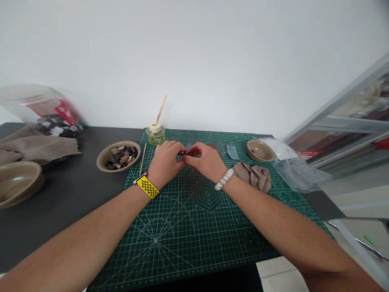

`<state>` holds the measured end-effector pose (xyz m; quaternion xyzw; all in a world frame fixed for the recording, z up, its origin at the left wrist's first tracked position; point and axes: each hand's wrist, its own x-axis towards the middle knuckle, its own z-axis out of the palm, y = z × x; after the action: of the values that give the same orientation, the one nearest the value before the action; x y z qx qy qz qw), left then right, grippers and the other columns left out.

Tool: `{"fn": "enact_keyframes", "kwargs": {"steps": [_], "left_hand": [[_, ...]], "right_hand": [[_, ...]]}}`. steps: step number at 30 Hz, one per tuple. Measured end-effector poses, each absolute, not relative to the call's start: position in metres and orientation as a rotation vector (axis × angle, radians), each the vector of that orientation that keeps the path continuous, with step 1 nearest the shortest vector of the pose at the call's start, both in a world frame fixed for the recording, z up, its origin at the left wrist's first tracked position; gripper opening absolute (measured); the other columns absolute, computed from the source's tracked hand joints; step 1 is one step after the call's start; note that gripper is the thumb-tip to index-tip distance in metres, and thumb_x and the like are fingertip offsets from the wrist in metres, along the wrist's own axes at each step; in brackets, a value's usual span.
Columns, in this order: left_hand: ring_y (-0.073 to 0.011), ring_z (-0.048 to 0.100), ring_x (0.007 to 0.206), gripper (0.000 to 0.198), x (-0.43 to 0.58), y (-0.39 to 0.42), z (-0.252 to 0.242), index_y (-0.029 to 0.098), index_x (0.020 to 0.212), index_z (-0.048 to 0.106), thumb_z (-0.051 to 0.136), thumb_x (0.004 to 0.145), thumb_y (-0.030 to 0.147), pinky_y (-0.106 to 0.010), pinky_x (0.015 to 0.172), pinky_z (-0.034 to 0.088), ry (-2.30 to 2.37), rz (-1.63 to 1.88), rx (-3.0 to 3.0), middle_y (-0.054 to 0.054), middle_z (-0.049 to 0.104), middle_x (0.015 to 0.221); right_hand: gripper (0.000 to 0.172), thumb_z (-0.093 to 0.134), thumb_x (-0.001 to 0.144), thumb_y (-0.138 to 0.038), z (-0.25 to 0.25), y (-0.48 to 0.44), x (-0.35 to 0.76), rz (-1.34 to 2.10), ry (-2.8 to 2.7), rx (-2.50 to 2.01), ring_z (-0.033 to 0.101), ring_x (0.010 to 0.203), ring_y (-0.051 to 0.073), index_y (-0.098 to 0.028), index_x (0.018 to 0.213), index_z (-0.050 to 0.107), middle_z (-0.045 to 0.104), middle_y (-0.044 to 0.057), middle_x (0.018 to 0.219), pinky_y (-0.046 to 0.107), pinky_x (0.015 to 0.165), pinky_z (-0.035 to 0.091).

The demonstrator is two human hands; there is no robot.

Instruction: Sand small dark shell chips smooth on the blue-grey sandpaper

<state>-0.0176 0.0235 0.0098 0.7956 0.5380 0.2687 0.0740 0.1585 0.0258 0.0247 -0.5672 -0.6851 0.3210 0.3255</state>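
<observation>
At the near edge, a green cutting mat point(188, 251) printed with white grid lines lies on the dark tabletop point(69, 194). Both forearms reach in over it, a yellow strap with black dots point(147, 186) on the left wrist and a pale beaded bracelet point(224, 179) on the right.

The left hand point(165, 163) and right hand point(208, 162) meet above the middle of the mat, thumbs and fingers pinched on a small dark piece point(184, 153) between them; the fingertips hide much of its shape.

A bowl point(18, 182) sits at the far left. A crumpled brown cloth point(253, 176) lies just beside the right wrist. Left of the left hand are a thin wooden stick point(143, 159) and a bowl of dark and pale pieces point(101, 164).

Beyond the right hand come a bluish scrap point(232, 152), a small bowl point(266, 152) with a dark bit in it, and a clear plastic bag point(300, 174).

Farther back, a second brown cloth point(39, 142) lies before a large clear container point(18, 97) at left; a jar point(155, 128) with a stick upright but tilted stands near the white wall point(194, 61).
</observation>
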Motion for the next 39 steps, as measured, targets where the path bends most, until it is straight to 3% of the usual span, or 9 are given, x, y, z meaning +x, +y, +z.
{"fn": "enact_keyframes", "kwargs": {"steps": [9,18,27,31,36,39], "left_hand": [[-0.0345,0.071,0.111,0.023,-0.014,0.022,0.004,0.022,0.113,0.073,0.072,0.091,0.014,-0.047,0.096,0.05,1.528,0.792,2.439,-0.01,0.078,0.11],[-0.0241,0.067,0.087,0.026,-0.022,0.03,-0.006,0.021,0.122,0.071,0.07,0.096,0.026,-0.039,0.081,0.049,1.374,0.866,2.358,-0.006,0.073,0.106],[-0.0244,0.066,0.088,0.022,-0.021,0.029,-0.007,0.021,0.117,0.072,0.068,0.096,0.029,-0.04,0.083,0.051,1.321,0.838,2.343,-0.006,0.071,0.104],[-0.0249,0.066,0.088,0.024,-0.021,0.029,-0.008,0.021,0.118,0.072,0.068,0.096,0.03,-0.04,0.083,0.052,1.304,0.833,2.332,-0.006,0.07,0.105],[-0.0247,0.067,0.089,0.023,-0.02,0.029,-0.008,0.021,0.117,0.072,0.067,0.097,0.031,-0.041,0.085,0.054,1.281,0.848,2.329,-0.006,0.07,0.104],[-0.0242,0.068,0.089,0.022,-0.021,0.03,-0.009,0.022,0.116,0.072,0.068,0.096,0.032,-0.04,0.085,0.055,1.272,0.856,2.321,-0.005,0.071,0.104]], "right_hand": [[0.018,0.087,0.085,-0.023,0.022,0.019,0.161,0.783,-1.792,-1.488,0.075,0.083,0.018,-0.025,0.089,0.069,0.081,-0.001,0.088,0.033,0.082,0.055],[0.025,0.076,0.077,-0.02,0.026,0.053,0.252,0.679,-1.522,-1.494,0.082,0.099,0.023,-0.022,0.102,0.073,0.087,0.006,0.103,0.042,0.098,0.062],[0.024,0.075,0.075,-0.023,0.03,0.07,0.328,0.405,-1.397,-1.776,0.078,0.093,0.023,-0.02,0.098,0.069,0.085,0.015,0.106,0.036,0.089,0.059],[0.03,0.075,0.078,-0.026,0.031,0.07,0.34,0.24,-1.44,-1.956,0.076,0.094,0.025,-0.02,0.107,0.075,0.085,0.011,0.103,0.04,0.093,0.056],[0.019,0.072,0.081,-0.03,0.026,0.074,0.35,0.131,-1.484,-2.151,0.077,0.1,0.029,-0.019,0.094,0.08,0.085,0.013,0.103,0.04,0.095,0.056],[0.022,0.071,0.082,-0.034,0.025,0.076,0.357,0.117,-1.489,-2.237,0.077,0.098,0.03,-0.019,0.095,0.082,0.085,0.014,0.103,0.041,0.091,0.058]]}}
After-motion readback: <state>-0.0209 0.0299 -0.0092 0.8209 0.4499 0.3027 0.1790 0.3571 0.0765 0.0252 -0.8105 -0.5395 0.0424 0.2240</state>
